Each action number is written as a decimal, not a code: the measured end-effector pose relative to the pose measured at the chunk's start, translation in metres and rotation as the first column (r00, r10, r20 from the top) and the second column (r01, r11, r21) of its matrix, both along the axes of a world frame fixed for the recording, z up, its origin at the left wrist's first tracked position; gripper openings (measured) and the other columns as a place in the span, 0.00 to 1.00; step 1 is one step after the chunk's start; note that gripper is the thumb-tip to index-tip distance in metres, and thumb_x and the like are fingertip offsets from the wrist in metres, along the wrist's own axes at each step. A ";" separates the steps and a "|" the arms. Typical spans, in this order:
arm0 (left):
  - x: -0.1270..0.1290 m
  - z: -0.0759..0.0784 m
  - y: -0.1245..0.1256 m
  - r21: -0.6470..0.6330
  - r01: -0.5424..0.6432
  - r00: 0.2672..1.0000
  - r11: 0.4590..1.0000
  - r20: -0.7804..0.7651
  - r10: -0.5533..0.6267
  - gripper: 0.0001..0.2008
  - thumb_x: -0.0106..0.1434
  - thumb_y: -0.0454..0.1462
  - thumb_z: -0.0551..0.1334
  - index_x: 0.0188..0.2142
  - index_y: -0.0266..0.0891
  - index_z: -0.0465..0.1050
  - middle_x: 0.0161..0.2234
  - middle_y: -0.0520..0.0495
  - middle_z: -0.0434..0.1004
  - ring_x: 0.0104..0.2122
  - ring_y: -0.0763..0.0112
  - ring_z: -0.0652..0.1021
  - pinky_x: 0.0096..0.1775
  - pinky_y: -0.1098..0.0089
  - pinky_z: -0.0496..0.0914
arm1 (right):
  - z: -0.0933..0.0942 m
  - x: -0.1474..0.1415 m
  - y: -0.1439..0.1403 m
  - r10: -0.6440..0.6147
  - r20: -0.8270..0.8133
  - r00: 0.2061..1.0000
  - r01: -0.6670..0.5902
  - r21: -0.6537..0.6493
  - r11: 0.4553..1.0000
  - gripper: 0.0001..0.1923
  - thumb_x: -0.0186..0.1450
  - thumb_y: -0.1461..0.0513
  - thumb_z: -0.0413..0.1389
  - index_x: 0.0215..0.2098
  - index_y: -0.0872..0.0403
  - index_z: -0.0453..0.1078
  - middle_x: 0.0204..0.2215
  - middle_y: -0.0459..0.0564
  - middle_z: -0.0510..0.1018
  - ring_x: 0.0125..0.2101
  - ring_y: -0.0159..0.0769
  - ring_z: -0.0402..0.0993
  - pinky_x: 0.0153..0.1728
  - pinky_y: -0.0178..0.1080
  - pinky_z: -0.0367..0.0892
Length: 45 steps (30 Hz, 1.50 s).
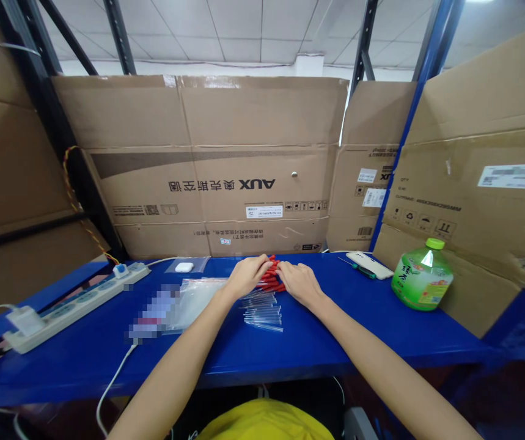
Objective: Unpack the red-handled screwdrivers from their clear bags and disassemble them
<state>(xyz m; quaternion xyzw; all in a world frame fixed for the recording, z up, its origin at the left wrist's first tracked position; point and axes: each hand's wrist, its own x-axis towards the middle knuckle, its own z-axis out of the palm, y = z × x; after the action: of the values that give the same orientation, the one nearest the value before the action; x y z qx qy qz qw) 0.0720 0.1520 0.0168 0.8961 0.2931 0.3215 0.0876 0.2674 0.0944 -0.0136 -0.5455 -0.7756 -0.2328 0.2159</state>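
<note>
A pile of small red stick-like pieces (271, 282) lies between my two hands at the middle of the blue table; their exact kind is too small to tell. My left hand (248, 275) reaches in from the left, its fingers curled and closed at the pile's upper edge, with red showing at the fingertips. From the other side, my right hand (301, 284) has its fingers bent and closed against the red pieces. What either hand pinches is mostly hidden. Just below the pile, several thin clear tubes (263, 310) lie side by side. Clear plastic bags (198, 299) rest beside my left forearm.
A white power strip (79, 305) and a blurred-out device (154, 315) on a cable lie left. A white case (183, 267) sits behind the bags. At right are a green screwdriver (363, 271), a white phone-like slab (370, 265) and a green bottle (422, 278). Cardboard (225, 122) walls the back.
</note>
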 end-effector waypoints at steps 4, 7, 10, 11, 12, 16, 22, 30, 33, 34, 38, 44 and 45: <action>-0.001 0.001 0.000 0.002 0.071 0.996 0.997 -0.057 -0.070 0.19 0.73 0.47 0.51 0.33 0.42 0.73 0.28 0.49 0.76 0.28 0.67 0.73 0.32 0.71 0.58 | -0.002 -0.002 -0.001 -0.003 0.056 0.998 0.007 -0.062 0.998 0.15 0.76 0.61 0.43 0.40 0.54 0.71 0.31 0.55 0.83 0.29 0.38 0.75 0.33 0.40 0.53; -0.006 0.006 0.001 -0.011 0.092 0.991 0.996 -0.091 -0.093 0.24 0.73 0.48 0.50 0.27 0.40 0.72 0.22 0.51 0.70 0.23 0.72 0.67 0.30 0.71 0.55 | -0.004 -0.001 -0.001 0.019 0.066 0.998 -0.014 -0.072 0.997 0.16 0.75 0.61 0.44 0.39 0.55 0.72 0.29 0.56 0.83 0.27 0.38 0.75 0.31 0.40 0.52; -0.010 0.012 0.002 -0.029 0.123 0.990 0.992 -0.072 -0.125 0.26 0.72 0.50 0.51 0.23 0.38 0.69 0.19 0.54 0.62 0.21 0.75 0.59 0.28 0.71 0.52 | -0.006 0.000 0.001 0.033 0.052 0.998 -0.030 -0.053 0.998 0.17 0.76 0.60 0.43 0.39 0.56 0.73 0.29 0.57 0.83 0.26 0.38 0.75 0.30 0.39 0.52; -0.010 0.013 0.003 -0.030 0.134 0.989 0.990 -0.056 -0.136 0.26 0.72 0.50 0.51 0.22 0.37 0.68 0.18 0.54 0.60 0.21 0.75 0.57 0.28 0.71 0.51 | -0.006 0.000 0.001 0.035 0.049 0.998 -0.033 -0.045 0.998 0.18 0.76 0.59 0.43 0.40 0.56 0.73 0.29 0.57 0.83 0.26 0.38 0.75 0.30 0.39 0.52; -0.011 0.015 0.003 -0.031 0.143 0.989 0.989 -0.039 -0.144 0.27 0.72 0.50 0.52 0.21 0.37 0.67 0.18 0.55 0.58 0.21 0.76 0.56 0.28 0.71 0.51 | -0.006 0.000 0.002 0.036 0.048 0.998 -0.034 -0.036 0.999 0.19 0.76 0.59 0.42 0.39 0.56 0.73 0.29 0.57 0.83 0.26 0.37 0.75 0.30 0.39 0.52; -0.011 0.019 0.003 -0.030 0.167 0.986 0.985 0.008 -0.167 0.27 0.71 0.49 0.52 0.20 0.36 0.65 0.18 0.56 0.54 0.22 0.76 0.54 0.27 0.71 0.50 | -0.007 0.000 0.003 0.026 0.056 0.998 -0.027 0.011 1.000 0.20 0.77 0.58 0.41 0.38 0.56 0.72 0.28 0.55 0.83 0.24 0.35 0.74 0.28 0.38 0.51; -0.013 0.023 0.005 0.012 0.199 0.979 0.980 0.040 -0.200 0.26 0.72 0.47 0.52 0.20 0.36 0.61 0.19 0.57 0.53 0.22 0.78 0.54 0.27 0.73 0.51 | -0.010 -0.001 0.007 0.012 0.080 0.997 -0.019 0.087 0.996 0.21 0.78 0.58 0.39 0.37 0.56 0.69 0.27 0.52 0.81 0.21 0.32 0.71 0.25 0.38 0.47; -0.012 0.027 0.005 0.008 0.208 0.976 0.978 0.057 -0.208 0.26 0.72 0.46 0.53 0.20 0.36 0.59 0.19 0.57 0.52 0.22 0.78 0.54 0.27 0.72 0.50 | -0.011 0.000 0.007 0.003 0.062 0.998 -0.011 0.126 0.992 0.21 0.77 0.58 0.39 0.36 0.57 0.70 0.26 0.51 0.80 0.20 0.31 0.69 0.25 0.38 0.45; -0.013 0.028 0.004 0.000 0.206 0.977 0.978 0.062 -0.206 0.26 0.72 0.46 0.53 0.20 0.36 0.59 0.19 0.57 0.52 0.22 0.78 0.54 0.27 0.72 0.50 | -0.011 0.000 0.006 0.009 0.052 0.999 -0.016 0.127 0.992 0.21 0.77 0.58 0.39 0.36 0.57 0.70 0.26 0.51 0.80 0.20 0.31 0.68 0.25 0.38 0.45; -0.013 0.029 0.004 -0.003 0.206 0.977 0.979 0.062 -0.205 0.26 0.72 0.46 0.53 0.20 0.36 0.59 0.19 0.57 0.52 0.22 0.78 0.54 0.27 0.72 0.50 | -0.011 0.000 0.006 0.012 0.051 0.999 -0.019 0.128 0.992 0.21 0.77 0.58 0.39 0.36 0.57 0.70 0.26 0.51 0.80 0.20 0.31 0.68 0.25 0.38 0.45; -0.012 0.029 0.003 -0.012 0.204 0.977 0.979 0.069 -0.202 0.26 0.72 0.47 0.53 0.20 0.36 0.58 0.19 0.57 0.51 0.22 0.78 0.54 0.27 0.72 0.49 | -0.011 0.000 0.007 0.019 0.041 0.999 -0.024 0.143 0.989 0.21 0.78 0.58 0.39 0.35 0.56 0.69 0.25 0.50 0.80 0.20 0.31 0.68 0.25 0.38 0.44; -0.012 0.030 0.003 -0.022 0.209 0.975 0.978 0.081 -0.207 0.26 0.72 0.47 0.53 0.20 0.36 0.59 0.19 0.57 0.52 0.22 0.78 0.54 0.27 0.72 0.50 | -0.011 0.001 0.007 0.026 0.046 0.999 -0.034 0.172 0.984 0.22 0.78 0.58 0.38 0.34 0.56 0.68 0.24 0.50 0.80 0.19 0.31 0.68 0.24 0.39 0.42; -0.012 0.030 0.003 -0.023 0.209 0.975 0.978 0.083 -0.207 0.26 0.72 0.47 0.53 0.20 0.36 0.59 0.19 0.57 0.51 0.22 0.78 0.54 0.27 0.72 0.50 | -0.011 0.001 0.006 0.022 0.049 0.999 -0.030 0.172 0.985 0.22 0.78 0.58 0.38 0.34 0.56 0.68 0.23 0.50 0.79 0.19 0.31 0.69 0.24 0.39 0.42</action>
<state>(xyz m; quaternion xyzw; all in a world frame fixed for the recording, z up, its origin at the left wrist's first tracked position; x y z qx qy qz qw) 0.0598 0.1552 0.0470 0.9067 0.1991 0.3417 0.1467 0.2688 0.1009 -0.0248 -0.5090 -0.7644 -0.3090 0.2472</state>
